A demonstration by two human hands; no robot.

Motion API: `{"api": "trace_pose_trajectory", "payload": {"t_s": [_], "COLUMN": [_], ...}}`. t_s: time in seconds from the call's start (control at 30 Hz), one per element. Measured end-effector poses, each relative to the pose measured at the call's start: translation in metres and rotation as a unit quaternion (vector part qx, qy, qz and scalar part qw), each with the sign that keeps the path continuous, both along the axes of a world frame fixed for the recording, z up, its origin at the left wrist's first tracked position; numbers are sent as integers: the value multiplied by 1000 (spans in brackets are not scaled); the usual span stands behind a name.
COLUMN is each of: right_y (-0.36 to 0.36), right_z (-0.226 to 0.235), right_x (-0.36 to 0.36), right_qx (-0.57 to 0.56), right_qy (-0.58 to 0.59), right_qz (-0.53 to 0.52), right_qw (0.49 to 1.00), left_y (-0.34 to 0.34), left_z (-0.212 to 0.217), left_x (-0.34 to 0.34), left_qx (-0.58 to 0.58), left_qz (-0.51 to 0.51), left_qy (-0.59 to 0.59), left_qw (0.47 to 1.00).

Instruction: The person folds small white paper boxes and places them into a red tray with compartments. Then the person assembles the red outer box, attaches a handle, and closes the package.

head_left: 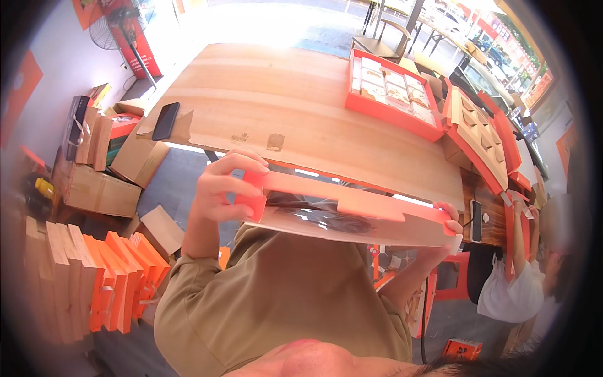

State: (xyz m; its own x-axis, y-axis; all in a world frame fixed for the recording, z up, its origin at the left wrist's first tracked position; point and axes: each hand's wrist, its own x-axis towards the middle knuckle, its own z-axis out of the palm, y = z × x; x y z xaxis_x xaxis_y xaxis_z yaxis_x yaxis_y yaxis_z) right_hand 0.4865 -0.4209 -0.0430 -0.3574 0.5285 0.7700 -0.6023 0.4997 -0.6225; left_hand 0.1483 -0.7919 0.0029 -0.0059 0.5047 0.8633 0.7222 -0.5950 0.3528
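Observation:
A flat red cardboard box lid [370,204] with a shiny clear window is raised in front of my chest, over the table's near edge. It is tilted, so I see it nearly edge-on. My left hand [233,186] grips its left end, with the fingers bent round the corner. At the opposite end my right hand [450,218] is closed on the corner, only its fingers showing past the edge. Beyond the lid, an open red box [394,131] with several white-and-gold packs in it lies on the wooden table [276,94].
A dark phone [165,121] lies at the table's left end. Cardboard cartons [103,190] and upright orange boxes [125,276] stand at left. At right are a box with a tan divided insert [478,135], another phone [476,221] and another person's arm [519,235] by a white bag [512,292].

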Motion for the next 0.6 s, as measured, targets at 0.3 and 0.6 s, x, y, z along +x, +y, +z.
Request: {"api": "trace_pose_trajectory", "payload": {"t_s": [0.3,0.6], "right_y": [-2,-3], "right_z": [8,15], "right_x": [1,-2], "right_qx": [8,-46], "right_qy": [-8,-18], "right_qz": [-9,-21], "right_qw": [1000,999], "left_y": [-2,3], "left_z": [5,-5], "left_x": [5,16], "left_qx": [-93,-24], "left_qz": [-46,-34], "left_qy": [-58,-167], "left_qw": [993,985]}}
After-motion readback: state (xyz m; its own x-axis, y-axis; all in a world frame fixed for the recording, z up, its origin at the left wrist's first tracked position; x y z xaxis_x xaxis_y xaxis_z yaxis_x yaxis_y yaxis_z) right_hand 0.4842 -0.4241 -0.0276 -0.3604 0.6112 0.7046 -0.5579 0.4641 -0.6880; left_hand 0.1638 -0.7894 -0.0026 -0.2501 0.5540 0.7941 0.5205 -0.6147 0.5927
